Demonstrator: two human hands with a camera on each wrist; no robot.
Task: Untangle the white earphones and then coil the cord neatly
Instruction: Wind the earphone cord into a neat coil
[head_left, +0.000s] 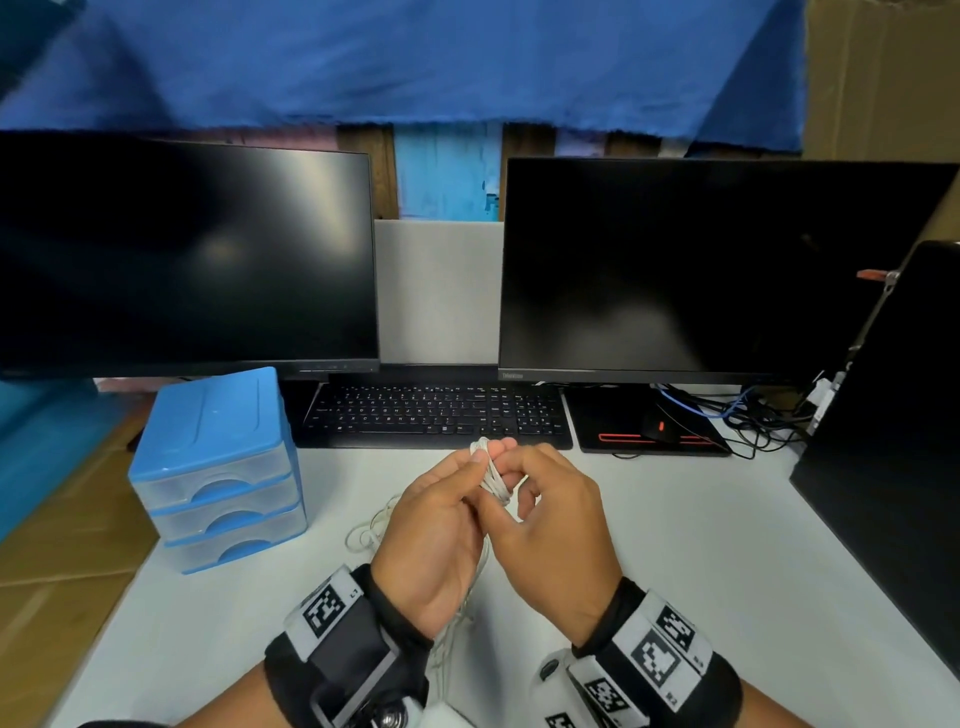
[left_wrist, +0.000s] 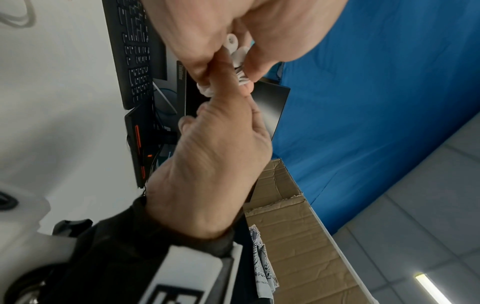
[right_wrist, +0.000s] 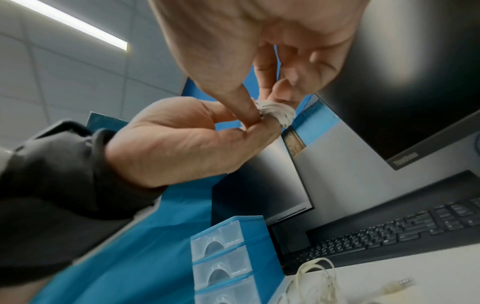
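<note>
The white earphone cord (head_left: 491, 478) is wound in several loops around the fingers of my left hand (head_left: 452, 499), held up over the white table (head_left: 675, 545) in front of the keyboard. My right hand (head_left: 545, 499) meets it from the right and pinches the loops. In the right wrist view the coil (right_wrist: 278, 113) sits on the left fingertips, with my right thumb (right_wrist: 233, 90) pressed against it. White earbuds (left_wrist: 233, 44) show between the left fingers. Loose cord (head_left: 369, 530) lies on the table to the left, ending in a jack plug (right_wrist: 400, 284). More cord hangs between my wrists.
A blue three-drawer plastic unit (head_left: 223, 467) stands at the left. A black keyboard (head_left: 436, 415) lies just beyond my hands, under two dark monitors (head_left: 187, 260). A mouse on its pad (head_left: 654, 428) and tangled cables are at the back right. A dark panel (head_left: 883, 441) borders the right side.
</note>
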